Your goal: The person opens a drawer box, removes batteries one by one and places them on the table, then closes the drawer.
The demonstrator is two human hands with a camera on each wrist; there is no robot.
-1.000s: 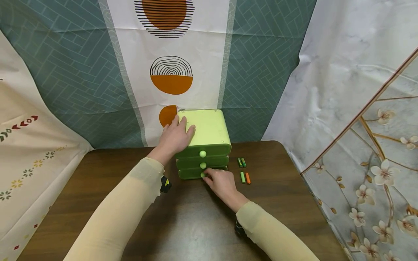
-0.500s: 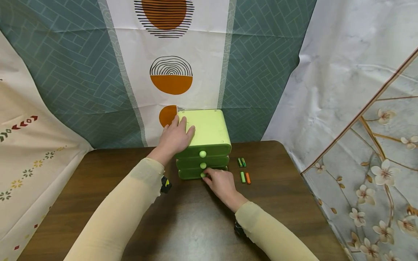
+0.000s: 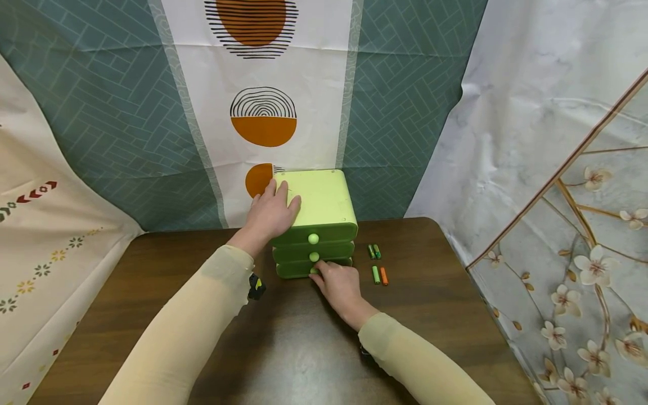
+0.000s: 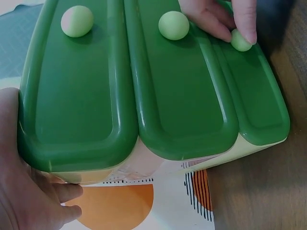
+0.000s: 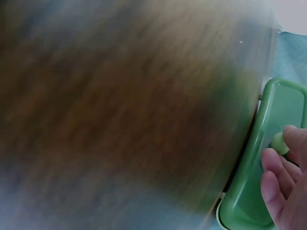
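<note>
A small chest of drawers (image 3: 319, 197) with a pale yellow-green top and three dark green drawer fronts stands at the back of the table. My left hand (image 3: 270, 216) rests on its top left edge, fingers spread and fairly straight; the left wrist view shows this hand (image 4: 29, 191) against the chest's edge. Thumb and fingertips of my right hand (image 3: 341, 287) pinch the round light green knob (image 4: 241, 40) of the bottom drawer (image 4: 261, 96). That knob is partly covered by the fingers. All three drawers look closed. The upper knobs (image 3: 314, 239) are untouched.
Right of the chest lie two green batteries (image 3: 374, 251), a light green battery (image 3: 376, 275) and an orange battery (image 3: 384, 276) on the brown wooden table (image 3: 304, 349). A patterned cloth (image 3: 405, 112) hangs close behind the chest.
My right hand and wrist have shifted slightly left, still at the bottom knob. The view has moved a little. My left hand stays on the chest, and the drawers look unchanged.
</note>
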